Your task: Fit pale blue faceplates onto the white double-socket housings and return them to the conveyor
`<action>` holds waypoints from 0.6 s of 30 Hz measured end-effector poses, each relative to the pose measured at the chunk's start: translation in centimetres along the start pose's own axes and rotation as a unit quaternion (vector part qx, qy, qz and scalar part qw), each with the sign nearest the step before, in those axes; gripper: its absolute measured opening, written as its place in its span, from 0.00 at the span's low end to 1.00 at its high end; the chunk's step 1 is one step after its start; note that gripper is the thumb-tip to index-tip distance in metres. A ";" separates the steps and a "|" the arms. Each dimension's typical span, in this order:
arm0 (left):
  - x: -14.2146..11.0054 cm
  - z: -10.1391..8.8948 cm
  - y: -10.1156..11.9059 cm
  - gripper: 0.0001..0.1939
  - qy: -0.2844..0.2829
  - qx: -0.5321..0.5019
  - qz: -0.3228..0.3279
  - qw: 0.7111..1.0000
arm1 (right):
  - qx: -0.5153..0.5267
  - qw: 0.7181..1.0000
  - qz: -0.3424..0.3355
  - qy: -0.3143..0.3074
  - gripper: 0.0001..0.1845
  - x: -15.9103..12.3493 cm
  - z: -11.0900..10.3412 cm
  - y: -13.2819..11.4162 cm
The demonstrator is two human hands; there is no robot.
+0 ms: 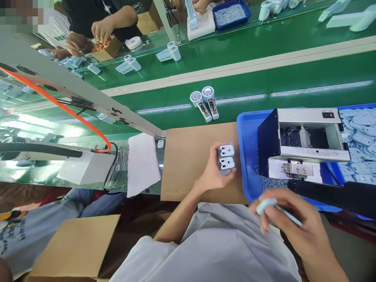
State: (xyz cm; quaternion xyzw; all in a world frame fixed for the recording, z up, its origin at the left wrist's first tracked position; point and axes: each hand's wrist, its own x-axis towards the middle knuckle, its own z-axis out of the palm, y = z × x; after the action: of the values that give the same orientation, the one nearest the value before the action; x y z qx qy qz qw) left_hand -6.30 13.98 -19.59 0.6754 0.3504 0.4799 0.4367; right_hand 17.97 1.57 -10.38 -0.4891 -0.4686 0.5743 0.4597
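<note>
My left hand (pixel 212 172) is closed round two small grey fan bodies (pixel 226 158), held side by side over a brown cardboard sheet (pixel 188 156). My right hand (pixel 290 219) is near my lap, fingers curled round a pale blue plastic cover (pixel 268 204); it is blurred by motion. Beside it a black tool (pixel 337 196) reaches in from the right. A grey screw-feeder machine (pixel 305 145) stands in a blue tray (pixel 249 164) just right of my left hand.
Two finished handheld fans (pixel 205 102) lie on the green conveyor belt (pixel 264 66). Pale blue covers (pixel 360 141) fill a blue bin at right. Across the belt another person's hands (pixel 101 29) work at a small box. An orange hose (pixel 58 105) and cardboard box (pixel 73 246) are at left.
</note>
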 end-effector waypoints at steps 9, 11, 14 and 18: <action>0.7 1.9 0.5 0.36 0.039 -0.015 0.044 0.998 | 0.064 0.990 -0.049 0.120 0.11 6.8 4.0 -1.2; 0.3 2.2 0.6 0.36 0.028 -0.019 0.051 0.998 | 0.055 0.990 -0.051 0.117 0.14 7.2 3.7 -1.6; -0.5 2.8 0.6 0.40 0.025 -0.035 0.068 0.997 | -0.022 0.993 -0.058 0.097 0.15 7.9 3.5 -2.2; -1.0 3.1 0.6 0.49 0.019 -0.018 0.101 0.995 | -0.085 0.991 -0.066 0.076 0.11 9.4 3.9 -2.5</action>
State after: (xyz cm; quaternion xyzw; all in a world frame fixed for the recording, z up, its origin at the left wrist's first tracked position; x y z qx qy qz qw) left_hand -3.59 12.12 -19.88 0.6901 0.2805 0.5406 0.3910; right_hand 13.39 10.82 -8.77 -0.5366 -0.5109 0.4618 0.4876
